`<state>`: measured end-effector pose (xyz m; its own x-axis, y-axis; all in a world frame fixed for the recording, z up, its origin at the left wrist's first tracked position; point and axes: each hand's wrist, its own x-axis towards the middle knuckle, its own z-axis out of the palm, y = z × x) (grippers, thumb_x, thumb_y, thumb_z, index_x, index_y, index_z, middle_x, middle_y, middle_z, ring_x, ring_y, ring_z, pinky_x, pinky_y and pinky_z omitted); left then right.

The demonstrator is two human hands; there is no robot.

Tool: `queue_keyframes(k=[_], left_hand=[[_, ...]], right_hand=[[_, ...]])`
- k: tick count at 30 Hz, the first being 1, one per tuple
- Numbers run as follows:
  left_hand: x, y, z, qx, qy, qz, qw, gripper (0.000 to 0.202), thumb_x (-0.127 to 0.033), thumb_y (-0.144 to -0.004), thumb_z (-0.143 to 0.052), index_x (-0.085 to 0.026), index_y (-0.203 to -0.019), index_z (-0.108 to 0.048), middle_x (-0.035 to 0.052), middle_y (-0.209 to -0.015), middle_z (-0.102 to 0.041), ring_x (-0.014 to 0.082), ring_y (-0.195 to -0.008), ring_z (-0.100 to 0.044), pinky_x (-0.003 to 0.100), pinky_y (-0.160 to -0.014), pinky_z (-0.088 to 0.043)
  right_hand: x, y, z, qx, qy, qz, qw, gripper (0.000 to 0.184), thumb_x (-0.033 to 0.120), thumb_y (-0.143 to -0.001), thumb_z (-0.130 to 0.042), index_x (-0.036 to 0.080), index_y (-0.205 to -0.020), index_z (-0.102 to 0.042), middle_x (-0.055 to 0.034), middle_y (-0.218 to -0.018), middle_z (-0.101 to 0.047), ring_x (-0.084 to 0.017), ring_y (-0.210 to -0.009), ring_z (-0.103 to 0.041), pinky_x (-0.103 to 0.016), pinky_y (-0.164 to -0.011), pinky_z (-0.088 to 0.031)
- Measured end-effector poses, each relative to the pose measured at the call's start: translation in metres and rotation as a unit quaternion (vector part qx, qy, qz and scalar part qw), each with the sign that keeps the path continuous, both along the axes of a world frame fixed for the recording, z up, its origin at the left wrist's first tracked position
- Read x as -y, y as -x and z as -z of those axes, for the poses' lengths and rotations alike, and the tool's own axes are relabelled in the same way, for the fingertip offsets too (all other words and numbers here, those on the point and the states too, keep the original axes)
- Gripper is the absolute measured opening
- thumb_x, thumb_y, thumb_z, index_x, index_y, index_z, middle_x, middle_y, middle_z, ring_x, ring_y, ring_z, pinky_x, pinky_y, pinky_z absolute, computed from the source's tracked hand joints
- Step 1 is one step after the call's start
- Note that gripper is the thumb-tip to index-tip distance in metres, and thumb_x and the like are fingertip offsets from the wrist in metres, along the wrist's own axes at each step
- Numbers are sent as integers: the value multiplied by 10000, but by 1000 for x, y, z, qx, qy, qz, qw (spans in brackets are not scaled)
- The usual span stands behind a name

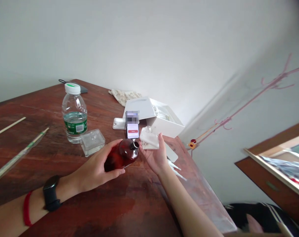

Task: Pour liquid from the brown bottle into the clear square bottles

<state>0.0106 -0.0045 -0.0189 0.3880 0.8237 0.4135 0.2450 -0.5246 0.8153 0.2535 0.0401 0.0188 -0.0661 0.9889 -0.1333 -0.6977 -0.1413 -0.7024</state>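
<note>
Amber glass bottle (121, 154) tilted in left hand (95, 166), fingers wrapped round its body, mouth just beside the neck of a square clear glass bottle (149, 138), gripped against the palm by curled fingers of right hand (154, 159). Both held over wooden table (139, 204), near phone (133, 130) and white box (165, 120).

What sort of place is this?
Probably a room in a home: a worn reddish-brown wooden table against a plain white wall, a clear plastic water bottle with a green label, and brown wooden furniture at right.
</note>
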Motion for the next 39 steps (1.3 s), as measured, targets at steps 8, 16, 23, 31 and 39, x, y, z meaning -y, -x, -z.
queue_keyframes(k=[8, 16, 23, 31, 39], left_hand=[[-1, 0, 0, 51, 34, 18, 998, 835, -486, -884, -809, -289, -1570, -374, 139, -1494, -618, 367, -1327, -630, 535, -1155, -486], [0, 0, -4, 56, 41, 23, 997, 836, -534, -900, -778, -243, -1575, -380, 157, -1493, -619, 375, -1314, -637, 531, -1145, -490], [1, 1, -4, 51, 38, 23, 998, 826, -555, -916, -755, -247, -1582, -375, 155, -1524, -604, 366, -1339, -628, 525, -1161, -487], [1, 0, -6, 38, 33, 26, 998, 804, -549, -924, -747, -238, -1574, -389, 146, -1526, -602, 359, -1362, -610, 499, -1170, -477], [0, 2, -9, 30, 36, 44, 998, 777, -542, -959, -706, -251, -1589, -357, 135, -1517, -615, 354, -1338, -630, 494, -1143, -499]], right_hand=[[2, -2, -1, 21, -2, -22, 1000, 625, 621, -1085, -330, 123, -1237, -675, -151, -944, -831, -208, -749, -805, -290, -656, -675], [3, 0, 0, 66, -35, -12, 997, 636, 652, -1074, -305, 158, -1245, -667, -140, -985, -831, -136, -489, -669, -231, -455, -572], [0, 1, 3, 42, -44, -21, 998, 566, 695, -1004, -504, 192, -1170, -701, -76, -940, -814, -135, -552, -665, -237, -514, -585], [3, 1, -4, 11, -44, -46, 998, 567, 691, -1022, -452, 193, -1086, -716, -63, -884, -781, -137, -555, -620, -249, -530, -565], [6, -7, -5, -7, -44, -76, 996, 451, 602, -974, -542, 189, -1048, -708, -91, -939, -774, -163, -624, -628, -261, -522, -557]])
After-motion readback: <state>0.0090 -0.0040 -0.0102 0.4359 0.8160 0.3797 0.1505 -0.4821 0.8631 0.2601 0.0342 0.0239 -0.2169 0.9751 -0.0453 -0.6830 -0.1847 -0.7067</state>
